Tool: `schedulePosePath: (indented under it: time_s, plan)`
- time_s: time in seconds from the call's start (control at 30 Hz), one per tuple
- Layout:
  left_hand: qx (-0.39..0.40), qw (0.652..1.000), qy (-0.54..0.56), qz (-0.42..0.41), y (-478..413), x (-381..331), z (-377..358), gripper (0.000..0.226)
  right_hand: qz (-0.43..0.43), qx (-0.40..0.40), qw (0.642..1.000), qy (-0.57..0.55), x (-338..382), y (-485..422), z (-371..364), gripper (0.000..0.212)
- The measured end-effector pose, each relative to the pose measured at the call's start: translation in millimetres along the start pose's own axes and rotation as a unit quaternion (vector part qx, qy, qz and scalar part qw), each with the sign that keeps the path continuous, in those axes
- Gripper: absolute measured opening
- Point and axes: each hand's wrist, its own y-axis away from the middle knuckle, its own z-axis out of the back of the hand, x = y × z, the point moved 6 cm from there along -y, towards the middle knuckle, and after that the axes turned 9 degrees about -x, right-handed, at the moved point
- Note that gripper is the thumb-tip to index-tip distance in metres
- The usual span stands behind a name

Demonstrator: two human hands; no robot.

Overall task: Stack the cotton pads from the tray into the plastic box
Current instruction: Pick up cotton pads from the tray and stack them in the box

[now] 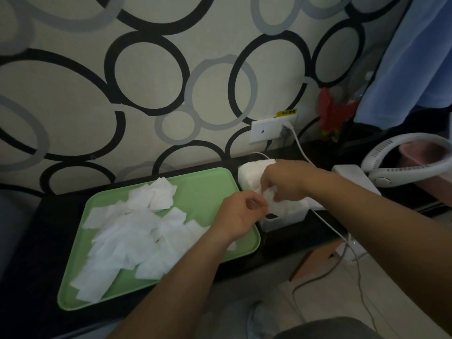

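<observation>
A person's left grip (241,216) and right grip (288,182) meet over the box (283,220), which sits on the dark desk (49,216) just right of the green tray (210,184). Both are closed on one crumpled pad (272,203): the left pinches its near edge between thumb and forefinger, and the right's curled fingers hold it from above. The pad hangs just above the white stack (252,173) filling the box. The hands cover the middle of the box, and its pale walls are hard to tell from the pads inside. Loose pads (127,231) lie heaped across the tray's left and near parts, some hidden under the left forearm. A white cable (300,145) runs from a wall socket (263,132) past the box and off the desk. At far right, a red object (332,113) is too blurred to identify, and a blue cloth (411,57) is cut off by the frame.
</observation>
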Motion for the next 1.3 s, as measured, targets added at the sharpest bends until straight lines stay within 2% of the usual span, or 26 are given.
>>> schedulePosePath:
  time_s: [0.13, 0.37, 0.43, 0.6, 0.77, 0.87, 0.97, 1.17, 1.3]
  plan:
    - [0.007, 1.000, -0.006, -0.023, 0, -1, 0, 0.007, 0.046, 0.067, 0.996, 0.042, 16, -3, -4, 0.037]
    - [0.028, 0.998, -0.015, -0.047, 3, -3, 1, 0.011, 0.061, 0.137, 0.987, 0.054, 19, 6, -8, 0.041]
    - [0.032, 0.998, -0.017, -0.045, 2, -2, 1, 0.011, 0.046, 0.113, 0.991, 0.056, 22, 4, -8, 0.042]
    - [0.041, 0.998, -0.022, -0.044, 1, 0, 0, 0.011, -0.003, -0.010, 1.000, 0.020, 18, -5, -5, 0.040]
    - [0.040, 0.998, -0.023, -0.039, -1, 2, -1, 0.009, 0.013, -0.032, 0.999, 0.024, 23, -5, -3, 0.028]
    - [0.048, 0.998, -0.019, -0.042, -1, 1, -1, 0.009, -0.012, -0.076, 0.997, 0.031, 21, -7, 4, 0.031]
    - [0.050, 0.998, -0.018, -0.045, -2, 1, -2, 0.009, -0.026, -0.062, 0.997, 0.034, 24, -8, 1, 0.035]
    - [0.060, 0.997, -0.022, -0.051, 5, -5, 8, 0.016, -0.052, -0.115, 0.987, -0.104, 7, 1, 0, 0.028]
    - [0.040, 0.999, 0.022, -0.016, 8, -1, 34, 0.015, -0.088, -0.117, 0.979, -0.139, 5, 13, 9, 0.023]
